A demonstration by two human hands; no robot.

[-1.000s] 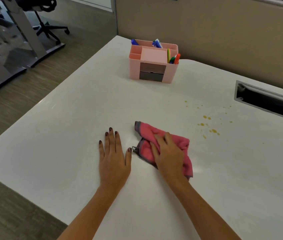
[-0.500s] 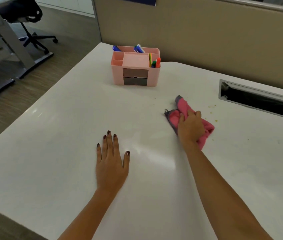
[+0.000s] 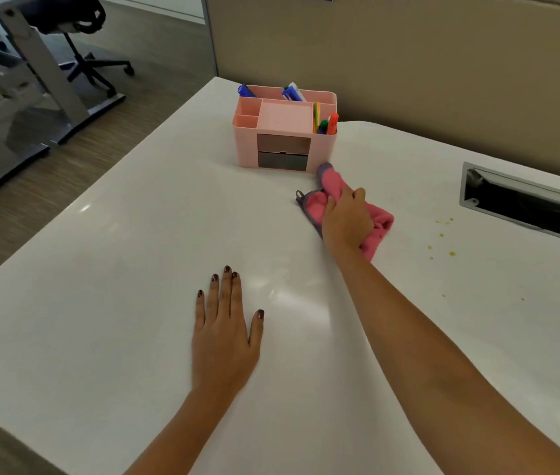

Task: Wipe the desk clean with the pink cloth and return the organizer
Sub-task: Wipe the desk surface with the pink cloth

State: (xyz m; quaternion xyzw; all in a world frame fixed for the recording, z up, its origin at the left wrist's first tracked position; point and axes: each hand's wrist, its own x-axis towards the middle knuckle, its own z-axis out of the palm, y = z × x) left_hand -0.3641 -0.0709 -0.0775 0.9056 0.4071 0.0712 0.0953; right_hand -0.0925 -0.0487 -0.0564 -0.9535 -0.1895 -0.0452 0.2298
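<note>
Wiping unfinished: right hand (image 3: 347,219), grip closed on pink cloth (image 3: 380,217) beside organizer (image 3: 285,132); yellow spots (image 3: 441,234) lie on bench (image 3: 100,303); left hand (image 3: 223,337) flat, empty.

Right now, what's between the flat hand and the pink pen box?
Nothing, just bare white desk between the left hand and the organizer, as the head view shows. The pink cloth lies off to the right.

Pink cloth (image 3: 379,217): middle hidden under right hand (image 3: 347,219). Desk slot (image 3: 525,207), 3 o'clock: cut by frame edge. Office chair (image 3: 69,15), 11 o'clock: seat cropped at top.
</note>
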